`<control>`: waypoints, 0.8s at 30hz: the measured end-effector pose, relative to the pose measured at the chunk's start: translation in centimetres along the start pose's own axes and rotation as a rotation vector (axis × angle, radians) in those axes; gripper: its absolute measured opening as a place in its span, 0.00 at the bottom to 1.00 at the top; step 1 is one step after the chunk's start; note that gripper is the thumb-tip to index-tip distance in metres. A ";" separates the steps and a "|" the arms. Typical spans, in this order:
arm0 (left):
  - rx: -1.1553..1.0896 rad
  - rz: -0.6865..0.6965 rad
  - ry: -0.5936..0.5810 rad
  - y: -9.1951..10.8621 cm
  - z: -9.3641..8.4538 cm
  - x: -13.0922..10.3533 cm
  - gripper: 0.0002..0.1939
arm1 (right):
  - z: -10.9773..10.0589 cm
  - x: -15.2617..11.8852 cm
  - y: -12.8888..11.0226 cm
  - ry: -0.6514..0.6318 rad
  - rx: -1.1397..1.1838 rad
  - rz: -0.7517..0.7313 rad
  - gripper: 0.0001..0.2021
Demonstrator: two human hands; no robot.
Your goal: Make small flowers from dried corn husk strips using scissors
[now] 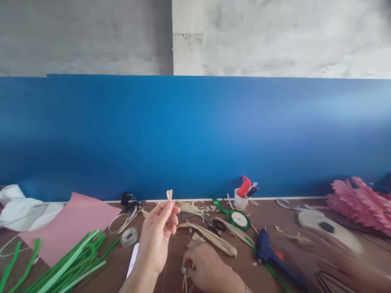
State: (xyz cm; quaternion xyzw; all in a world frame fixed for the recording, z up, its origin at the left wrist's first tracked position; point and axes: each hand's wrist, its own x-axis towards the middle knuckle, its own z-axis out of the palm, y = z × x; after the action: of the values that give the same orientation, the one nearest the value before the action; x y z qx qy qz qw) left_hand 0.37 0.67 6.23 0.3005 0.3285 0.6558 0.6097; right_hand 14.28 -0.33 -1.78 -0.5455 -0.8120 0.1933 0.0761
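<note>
My left hand (160, 232) is raised above the table, thumb and fingers pinched on a small cream-coloured bud-shaped piece (169, 195). Low at the front, my right hand (207, 264) has its fingers curled down among thin pale strips (185, 280); what they grip is too small and blurred to make out. Just beyond it lie dried husk-like strips (210, 239) and dark-handled scissors (218, 226). A clear tape roll (128, 237) and a white phone-like edge (132, 260) are left of my left wrist.
Green stems (76, 260) and pink paper (73, 219) lie left. Right of centre are a green ribbon spool (240, 219), a cup (240, 200) of pens and a blue glue gun (271, 254). Another person's blurred hand (345, 256) reaches in near pink pleated paper (360, 203). A blue partition (195, 134) stands behind.
</note>
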 end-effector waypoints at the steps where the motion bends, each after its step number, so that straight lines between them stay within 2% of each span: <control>1: 0.001 -0.006 -0.002 0.0 0.0 0.0 0.13 | 0.5 0.1 -0.3 -0.022 -0.014 -0.028 0.13; 7: 0.003 -0.023 -0.013 -0.4 -0.2 0.3 0.14 | 2.5 1.3 -0.9 -0.142 -0.141 -0.108 0.10; 12: 0.019 -0.038 -0.031 -0.4 -0.1 0.1 0.14 | 3.3 2.0 -0.4 -0.136 -0.204 -0.170 0.08; 17: 0.030 -0.063 -0.032 -0.5 0.0 0.0 0.15 | 3.9 2.5 0.1 -0.079 -0.170 -0.188 0.03; 19: 0.047 -0.070 -0.050 -0.5 -0.1 0.0 0.14 | 3.8 2.5 -0.1 -0.041 -0.135 -0.183 0.04; 22: 0.085 -0.069 -0.066 -0.5 0.0 -0.2 0.14 | 2.5 1.8 -0.7 0.045 -0.052 -0.168 0.06; 24: 0.116 -0.071 -0.074 -0.3 0.3 -0.3 0.14 | 0.9 0.9 -0.9 0.156 0.046 -0.124 0.10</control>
State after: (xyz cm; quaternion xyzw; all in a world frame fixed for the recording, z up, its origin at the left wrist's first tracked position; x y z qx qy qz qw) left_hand 0.82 0.35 6.13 0.3475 0.3536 0.6023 0.6257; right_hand 12.88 0.00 -2.29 -0.5056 -0.8311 0.1639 0.1634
